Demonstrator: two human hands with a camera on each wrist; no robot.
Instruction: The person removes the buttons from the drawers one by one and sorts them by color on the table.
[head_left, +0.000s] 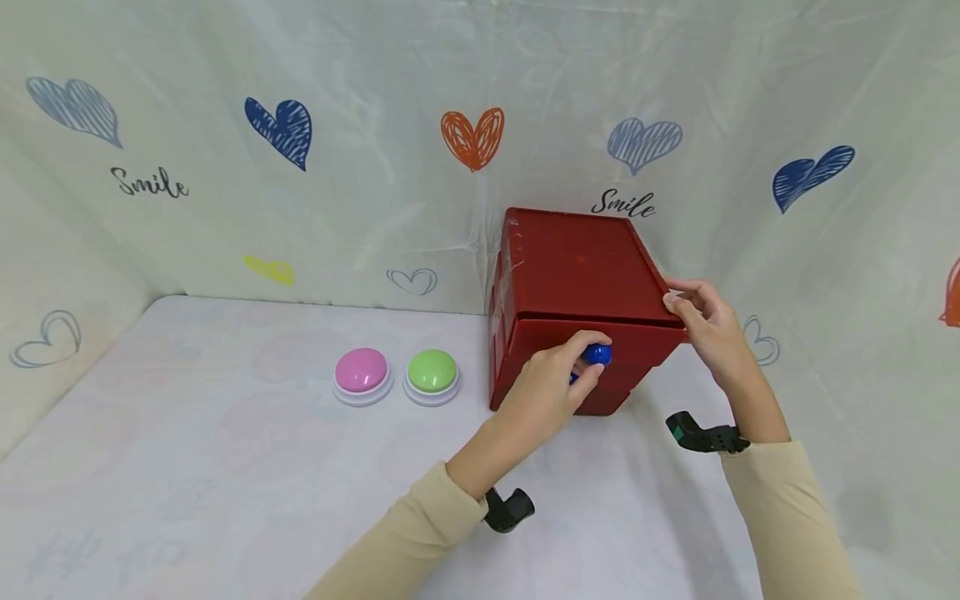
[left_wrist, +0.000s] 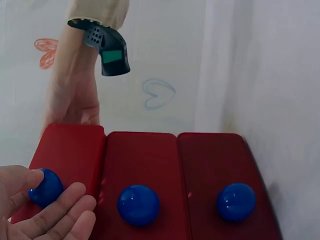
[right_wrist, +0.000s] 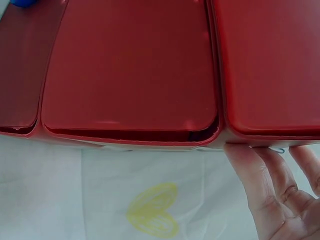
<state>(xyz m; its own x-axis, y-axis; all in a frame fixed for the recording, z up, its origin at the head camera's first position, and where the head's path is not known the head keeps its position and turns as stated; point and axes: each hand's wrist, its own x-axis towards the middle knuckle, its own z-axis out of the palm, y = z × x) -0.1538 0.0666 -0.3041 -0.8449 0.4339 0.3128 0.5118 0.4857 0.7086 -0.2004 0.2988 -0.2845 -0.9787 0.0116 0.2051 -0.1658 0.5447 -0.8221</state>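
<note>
A red drawer unit (head_left: 581, 262) stands by the far edge of the white worktop (head_left: 225, 467), toward its right end. It has three drawers, stacked one above another, each fronted by a round blue knob. The left hand (head_left: 543, 387) pinches the top knob (head_left: 597, 355) between thumb and forefinger, its other fingers loose below. The top drawer (head_left: 637, 343) sits slightly proud of the frame. The middle drawer (left_wrist: 120, 160) and bottom drawer (left_wrist: 205, 160) lie nearly flush, with their knobs untouched; whatever any drawer holds is hidden behind its front. The right hand (head_left: 707, 321) rests on the unit's upper right edge, thumb on top, fingers spread against the side wall. Left of the unit, set in from the far edge, a pink button (head_left: 362, 369) and a green button (head_left: 432, 370) stand side by side on white bases.
</note>
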